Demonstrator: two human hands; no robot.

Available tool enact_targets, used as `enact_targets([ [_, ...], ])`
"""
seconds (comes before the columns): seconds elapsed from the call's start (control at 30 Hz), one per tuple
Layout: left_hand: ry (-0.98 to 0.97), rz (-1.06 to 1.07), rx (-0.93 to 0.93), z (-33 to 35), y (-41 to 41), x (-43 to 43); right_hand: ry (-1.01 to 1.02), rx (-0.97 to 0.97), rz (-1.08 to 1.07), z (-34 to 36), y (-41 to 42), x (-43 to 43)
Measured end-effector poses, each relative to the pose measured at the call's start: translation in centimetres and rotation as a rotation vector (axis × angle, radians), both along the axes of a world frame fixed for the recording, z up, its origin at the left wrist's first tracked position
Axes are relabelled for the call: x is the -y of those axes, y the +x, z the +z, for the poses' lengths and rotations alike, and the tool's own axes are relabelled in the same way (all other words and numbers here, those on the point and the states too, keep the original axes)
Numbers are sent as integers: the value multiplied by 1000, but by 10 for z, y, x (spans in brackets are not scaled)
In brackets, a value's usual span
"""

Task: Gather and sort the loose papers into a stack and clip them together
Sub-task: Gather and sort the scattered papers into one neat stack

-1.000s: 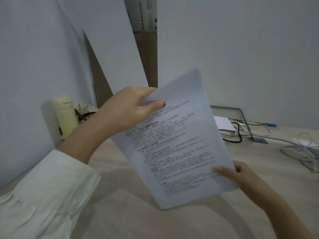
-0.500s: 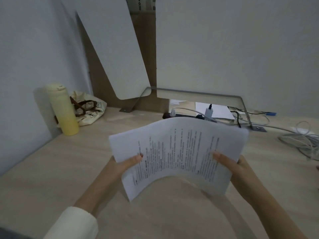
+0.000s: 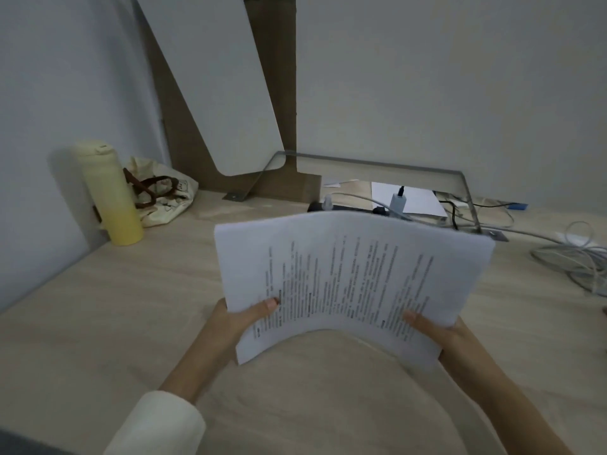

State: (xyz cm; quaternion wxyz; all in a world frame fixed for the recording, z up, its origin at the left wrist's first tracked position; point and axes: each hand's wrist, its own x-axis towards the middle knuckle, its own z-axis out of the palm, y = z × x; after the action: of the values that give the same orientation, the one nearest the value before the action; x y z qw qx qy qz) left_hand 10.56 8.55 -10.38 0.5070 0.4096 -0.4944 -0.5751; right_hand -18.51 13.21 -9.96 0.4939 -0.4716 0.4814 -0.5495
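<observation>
Papers (image 3: 354, 277) are up off the bench (image 3: 98, 323) right in the middle of the view, held as one bunch between both hands. The left hand (image 3: 236, 323) grips the lower left edge, thumb pressed on the printed face, and the other fingers are hidden behind the sheets. The right hand (image 3: 440, 333) does the same on the lower right, thumb on top. The bunch is bowed, so the middle arches up and the near edge curves like a bridge over the wood. Print runs sideways across the top page, too blurry to read. Can't tell if the bottom corners touch the bench or just hang over it.

A white sleeve (image 3: 157, 425) covers the left forearm. Back left, a pale yellow bottle (image 3: 108, 195) stands upright by the wall, with a cream bag (image 3: 161, 195) with brown straps slumped right beside it. A white board (image 3: 213, 83) leans tilted at the back. A grey metal bracket (image 3: 371, 160) runs behind the papers, with a lone white sheet (image 3: 417, 201) and a plug (image 3: 398, 202) under it. A tangle of pale cables (image 3: 578, 261) sits far right.
</observation>
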Motion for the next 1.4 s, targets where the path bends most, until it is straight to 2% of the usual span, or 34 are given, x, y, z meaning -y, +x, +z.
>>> enact_targets([
  [0.1,-31,-5,-14,-1,3,4,-26,51,60,4,-1,-1],
  [0.23,95,-24,-33,-19,0,1,71,16,35,-6,3,-4],
  [0.37,117,30,85,-3,5,7,149,-25,38,6,-2,-1],
  [0.43,167,27,81,12,11,11,188,9,52,12,-5,-2],
  [0.53,303,-15,-162,23,19,13,255,126,41,11,-5,-3],
  [0.63,356,32,-487,27,22,12,242,279,-5,9,9,-5],
  [0.7,346,37,-556,34,11,6,206,351,-45,7,22,-6],
  [0.8,213,74,-296,36,-23,-3,136,419,-87,1,49,-7],
  [0.87,113,182,-150,34,-46,-8,115,443,-85,-4,67,-8],
  [0.97,9,442,-90,41,-58,-7,150,438,-3,-3,80,-13],
  [1.03,-48,508,-64,46,-53,-4,142,393,35,4,71,-14],
  [1.17,-157,391,-30,56,-31,-2,98,302,50,29,30,-5],
  [1.33,-288,229,19,69,-11,-3,77,1,250,54,10,0],
  [1.4,-311,177,42,69,-12,-6,9,-58,238,59,17,1],
])
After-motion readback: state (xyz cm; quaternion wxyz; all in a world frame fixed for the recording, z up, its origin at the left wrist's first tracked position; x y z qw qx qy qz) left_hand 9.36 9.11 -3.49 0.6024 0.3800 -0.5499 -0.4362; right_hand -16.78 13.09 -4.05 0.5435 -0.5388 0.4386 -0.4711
